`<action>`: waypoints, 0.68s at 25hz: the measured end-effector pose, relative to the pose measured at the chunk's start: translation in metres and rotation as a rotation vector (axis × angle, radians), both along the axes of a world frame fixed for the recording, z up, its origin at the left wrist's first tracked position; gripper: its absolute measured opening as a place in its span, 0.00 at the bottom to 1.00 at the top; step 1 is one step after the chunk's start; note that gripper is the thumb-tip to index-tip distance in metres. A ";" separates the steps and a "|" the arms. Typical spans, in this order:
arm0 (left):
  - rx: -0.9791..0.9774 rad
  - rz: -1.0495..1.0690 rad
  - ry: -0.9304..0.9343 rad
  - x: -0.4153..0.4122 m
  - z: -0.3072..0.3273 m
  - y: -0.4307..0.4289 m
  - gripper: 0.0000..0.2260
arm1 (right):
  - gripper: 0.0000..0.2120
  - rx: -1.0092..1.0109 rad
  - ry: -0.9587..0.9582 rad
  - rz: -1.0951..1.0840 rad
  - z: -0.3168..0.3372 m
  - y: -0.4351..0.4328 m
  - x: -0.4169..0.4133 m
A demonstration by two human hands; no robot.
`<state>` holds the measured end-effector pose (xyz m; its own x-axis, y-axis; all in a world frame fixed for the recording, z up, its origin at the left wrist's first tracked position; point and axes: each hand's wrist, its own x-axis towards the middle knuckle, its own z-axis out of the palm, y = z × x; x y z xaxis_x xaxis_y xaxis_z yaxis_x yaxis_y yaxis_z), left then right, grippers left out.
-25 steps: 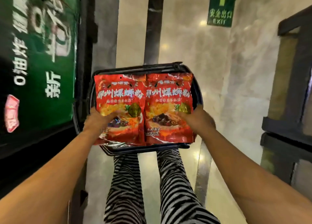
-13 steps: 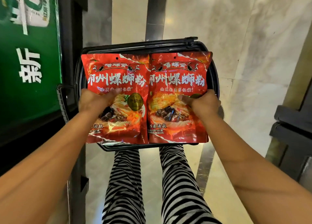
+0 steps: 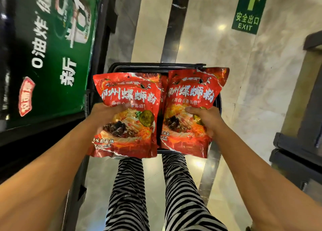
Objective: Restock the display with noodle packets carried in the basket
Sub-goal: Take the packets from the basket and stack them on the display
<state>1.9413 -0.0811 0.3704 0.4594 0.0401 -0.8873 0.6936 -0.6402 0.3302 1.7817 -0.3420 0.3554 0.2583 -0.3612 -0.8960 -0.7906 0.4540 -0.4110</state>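
Head view, looking down. The left hand [image 3: 106, 112] grasps the left noodle packet [image 3: 129, 95] at its left edge, thumb across the printed front and the other fingers hidden behind it. The right hand [image 3: 203, 119] grasps the right noodle packet [image 3: 193, 91] at its right edge in the same manner. Both packets are red, face up to the camera with their tops pointing away from the person, and are held side by side, their inner edges almost meeting. They sit above a black basket [image 3: 156, 68], whose far rim and right wall show around them; whether they touch it cannot be told. Zebra-striped trousers [image 3: 129, 187] appear below the basket. A green signboard [image 3: 52, 56] with white characters stands to the left, and a green exit sign [image 3: 248, 9] lies on the marble floor [image 3: 261, 91] ahead.
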 end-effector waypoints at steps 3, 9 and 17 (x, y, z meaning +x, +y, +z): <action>0.019 0.070 -0.027 -0.014 0.048 0.020 0.27 | 0.17 0.029 -0.027 0.030 0.039 0.007 0.001; -0.113 0.276 -0.195 -0.050 0.133 0.080 0.17 | 0.28 0.009 -0.130 0.288 0.110 0.028 0.011; -0.173 0.624 -0.374 -0.167 0.218 0.183 0.13 | 0.31 0.044 -0.400 0.539 0.205 0.120 -0.002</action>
